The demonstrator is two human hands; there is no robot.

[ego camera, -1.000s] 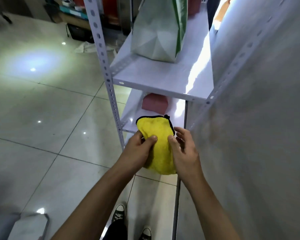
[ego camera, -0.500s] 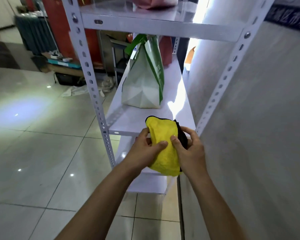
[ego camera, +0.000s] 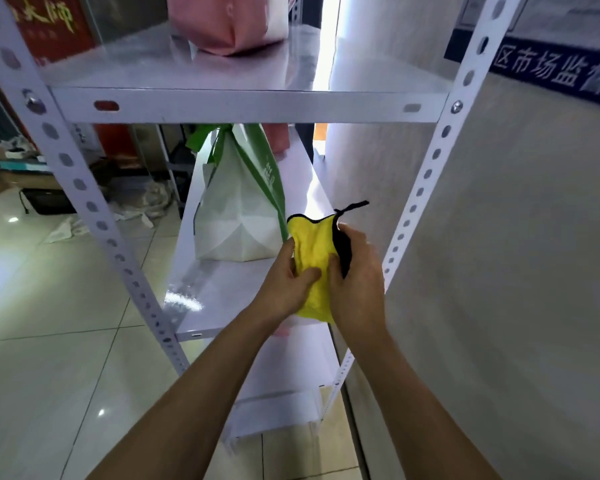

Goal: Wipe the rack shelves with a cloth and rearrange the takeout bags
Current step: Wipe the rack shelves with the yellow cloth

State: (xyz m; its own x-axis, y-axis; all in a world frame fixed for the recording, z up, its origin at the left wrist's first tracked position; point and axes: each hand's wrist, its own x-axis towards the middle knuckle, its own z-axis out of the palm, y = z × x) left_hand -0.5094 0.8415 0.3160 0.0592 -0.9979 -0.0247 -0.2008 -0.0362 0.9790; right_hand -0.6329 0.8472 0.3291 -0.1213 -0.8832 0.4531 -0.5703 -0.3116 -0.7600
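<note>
One head-worn wide-angle view, facing forward and down along the forearms.
It looks from close range into the end of a white rack [ego camera: 243,105] that runs away beside a wall [ego camera: 499,271], with tiled floor [ego camera: 49,306] at left.

We see a yellow cloth [ego camera: 310,258] with black edging and a small black loop at one corner, bunched up and held in the air just above the front of the middle shelf [ego camera: 222,303], pinched between our left hand [ego camera: 288,282] and right hand [ego camera: 359,282]. The rack [ego camera: 84,188] is white metal with perforated uprights and glossy shelves. On the middle shelf stands a white takeout bag [ego camera: 236,216] with green sides and green handles, upright, just behind the cloth. Behind it a pink bag [ego camera: 279,138] is partly hidden. On the top shelf [ego camera: 243,105] sits another pink takeout bag [ego camera: 222,26], upright, its top cut off by the frame.
</note>
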